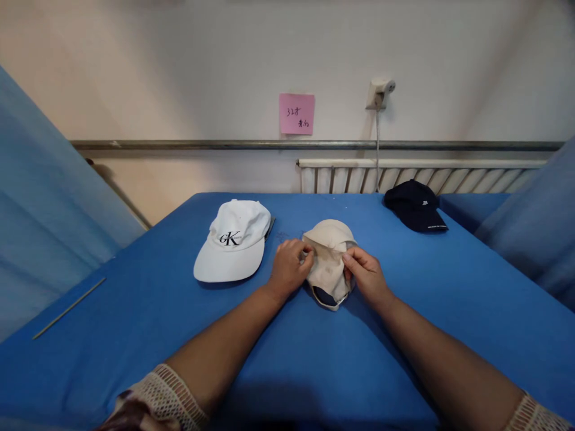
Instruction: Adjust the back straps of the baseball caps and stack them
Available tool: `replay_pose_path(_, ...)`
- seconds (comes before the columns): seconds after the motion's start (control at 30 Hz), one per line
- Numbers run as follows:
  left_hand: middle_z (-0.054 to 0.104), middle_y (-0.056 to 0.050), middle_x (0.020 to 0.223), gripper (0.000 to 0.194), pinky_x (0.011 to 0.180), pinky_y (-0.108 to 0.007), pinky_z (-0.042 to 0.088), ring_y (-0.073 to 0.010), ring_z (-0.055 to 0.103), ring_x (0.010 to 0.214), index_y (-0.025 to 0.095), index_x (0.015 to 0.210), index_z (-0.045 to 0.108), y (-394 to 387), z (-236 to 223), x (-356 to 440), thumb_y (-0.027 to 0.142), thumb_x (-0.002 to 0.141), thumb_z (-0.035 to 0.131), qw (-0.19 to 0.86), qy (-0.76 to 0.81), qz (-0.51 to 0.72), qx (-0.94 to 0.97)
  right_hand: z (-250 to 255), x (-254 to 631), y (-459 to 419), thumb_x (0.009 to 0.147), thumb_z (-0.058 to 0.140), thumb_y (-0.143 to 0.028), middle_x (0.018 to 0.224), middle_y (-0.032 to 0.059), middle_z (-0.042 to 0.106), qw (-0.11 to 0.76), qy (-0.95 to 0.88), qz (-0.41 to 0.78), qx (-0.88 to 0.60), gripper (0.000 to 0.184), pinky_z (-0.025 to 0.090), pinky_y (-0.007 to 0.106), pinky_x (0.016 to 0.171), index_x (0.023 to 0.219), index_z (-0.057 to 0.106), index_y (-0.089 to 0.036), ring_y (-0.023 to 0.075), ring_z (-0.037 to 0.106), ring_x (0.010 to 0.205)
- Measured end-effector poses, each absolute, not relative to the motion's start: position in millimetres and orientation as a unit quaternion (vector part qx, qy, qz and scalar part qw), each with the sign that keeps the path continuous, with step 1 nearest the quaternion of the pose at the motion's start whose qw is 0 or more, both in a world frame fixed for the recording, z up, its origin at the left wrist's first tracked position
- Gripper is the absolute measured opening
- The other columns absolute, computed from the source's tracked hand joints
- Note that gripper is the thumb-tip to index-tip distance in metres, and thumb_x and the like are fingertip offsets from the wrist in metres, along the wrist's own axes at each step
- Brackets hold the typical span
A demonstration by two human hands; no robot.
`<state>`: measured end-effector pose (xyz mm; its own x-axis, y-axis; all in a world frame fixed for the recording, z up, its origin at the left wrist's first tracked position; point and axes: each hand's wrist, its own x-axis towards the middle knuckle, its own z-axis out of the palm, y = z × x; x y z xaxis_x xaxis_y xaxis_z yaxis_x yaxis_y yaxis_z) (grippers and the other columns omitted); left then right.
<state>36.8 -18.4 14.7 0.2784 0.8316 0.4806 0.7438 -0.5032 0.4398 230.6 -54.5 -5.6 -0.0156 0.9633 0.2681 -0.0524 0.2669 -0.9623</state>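
Observation:
A beige baseball cap (327, 269) lies in the middle of the blue-covered table, its back strap and opening turned toward me. My left hand (291, 268) pinches the cap's fabric at its left side, thumb against curled fingers. On the right side, my right hand (367, 276) grips the fabric between thumb and fingers. The cloth between both hands looks creased and pulled. To the left sits a white cap (238, 239) with black letters on its front, brim toward me. A dark navy cap (414, 203) rests at the far right.
The blue cover (278, 347) spreads over the table. A thin stick (69, 308) lies near its left edge. Blue curtains (40, 197) hang at both sides. Behind are a metal rail (202, 145), a radiator (341, 178), a pink note (296, 114) and a socket with a plug (378, 96).

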Motion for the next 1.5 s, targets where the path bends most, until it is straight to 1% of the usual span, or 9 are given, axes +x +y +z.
replay_pose_path(0.2, 0.07, -0.006, 0.108, 0.025, 0.092, -0.04, 0.045, -0.0248, 0.061, 0.102, 0.02, 0.106, 0.065, -10, 10, 14, 0.025, 0.083, 0.058, 0.094, 0.488, 0.316, 0.808, -4, 233, -57, 0.086, 0.058, -0.05, 0.051, -0.0054, 0.048, 0.581, -0.534, 0.467, -0.4, 0.035, 0.032, 0.023, 0.049, 0.067, 0.051, -0.021, 0.0103, 0.04, 0.047)
replay_pose_path(0.4, 0.058, -0.012, 0.132, 0.045, 0.106, -0.045, 0.039, -0.0285, 0.053, 0.124, 0.018, 0.123, 0.058, -9, 0, 15, 0.032, 0.08, 0.064, 0.113, 0.486, 0.283, 0.819, -4, 234, -57, 0.086, 0.057, -0.052, 0.051, -0.0047, 0.048, 0.564, -0.559, 0.444, -0.415, 0.038, 0.032, 0.024, 0.049, 0.065, 0.051, -0.021, 0.011, 0.041, 0.048)
replay_pose_path(0.67, 0.064, -0.009, 0.115, 0.018, 0.099, -0.043, 0.043, -0.0245, 0.058, 0.11, 0.021, 0.099, 0.063, -26, 26, 19, 0.03, 0.084, 0.059, 0.135, 0.384, 0.341, 0.847, -8, 235, -53, 0.088, 0.055, -0.05, 0.051, -0.0045, 0.048, 0.564, -0.579, 0.407, -0.426, 0.037, 0.034, 0.025, 0.051, 0.066, 0.052, -0.021, 0.0117, 0.042, 0.049)
replay_pose_path(0.9, 0.06, -0.011, 0.124, 0.047, 0.104, -0.041, 0.038, -0.0283, 0.053, 0.118, 0.021, 0.113, 0.058, -44, 43, 27, 0.043, 0.074, 0.072, 0.171, 0.289, 0.247, 0.909, -7, 234, -54, 0.087, 0.058, -0.048, 0.051, -0.0056, 0.048, 0.569, -0.571, 0.413, -0.423, 0.033, 0.034, 0.025, 0.049, 0.069, 0.054, -0.021, 0.0106, 0.041, 0.048)
replay_pose_path(1.0, 0.061, -0.011, 0.122, 0.045, 0.104, -0.042, 0.037, -0.0286, 0.054, 0.115, 0.021, 0.115, 0.056, -47, 43, 31, 0.032, 0.073, 0.071, 0.155, 0.277, 0.225, 0.921, -3, 233, -56, 0.086, 0.06, -0.049, 0.05, -0.0059, 0.046, 0.579, -0.562, 0.406, -0.429, 0.035, 0.033, 0.024, 0.048, 0.067, 0.053, -0.021, 0.0104, 0.04, 0.047)
replay_pose_path(1.1, 0.065, -0.009, 0.103, 0.022, 0.094, -0.04, 0.042, -0.0251, 0.058, 0.1, 0.02, 0.099, 0.059, -46, 38, 30, 0.018, 0.078, 0.057, 0.111, 0.321, 0.235, 0.91, 0, 235, -55, 0.086, 0.058, -0.052, 0.05, -0.0053, 0.046, 0.598, -0.549, 0.381, -0.443, 0.039, 0.034, 0.025, 0.048, 0.063, 0.052, -0.021, 0.0106, 0.041, 0.047)
replay_pose_path(1.2, 0.065, -0.009, 0.093, 0.009, 0.086, -0.037, 0.044, -0.0231, 0.058, 0.09, 0.02, 0.087, 0.057, -43, 34, 27, 0.018, 0.078, 0.053, 0.076, 0.36, 0.279, 0.887, -1, 240, -51, 0.088, 0.055, -0.052, 0.051, -0.0048, 0.045, 0.614, -0.532, 0.361, -0.458, 0.04, 0.033, 0.025, 0.048, 0.064, 0.053, -0.02, 0.0107, 0.04, 0.048)
replay_pose_path(1.43, 0.065, -0.007, 0.092, 0.011, 0.082, -0.036, 0.045, -0.0202, 0.057, 0.087, 0.021, 0.072, 0.047, -41, 29, 25, 0.016, 0.076, 0.056, 0.054, 0.365, 0.352, 0.86, -6, 241, -48, 0.081, 0.063, -0.039, 0.065, -0.0023, 0.058, 0.536, -0.623, 0.337, -0.459, 0.019, 0.04, 0.025, 0.055, 0.081, 0.058, -0.021, 0.0132, 0.052, 0.057)
replay_pose_path(1.5, 0.065, -0.007, 0.089, 0.017, 0.08, -0.036, 0.045, -0.0197, 0.056, 0.084, 0.022, 0.068, 0.044, -41, 27, 27, 0.018, 0.078, 0.057, 0.049, 0.373, 0.373, 0.848, -3, 238, -53, 0.077, 0.069, -0.038, 0.071, -0.0009, 0.061, 0.5, -0.672, 0.306, -0.452, 0.021, 0.042, 0.027, 0.059, 0.085, 0.059, -0.021, 0.0145, 0.054, 0.062)
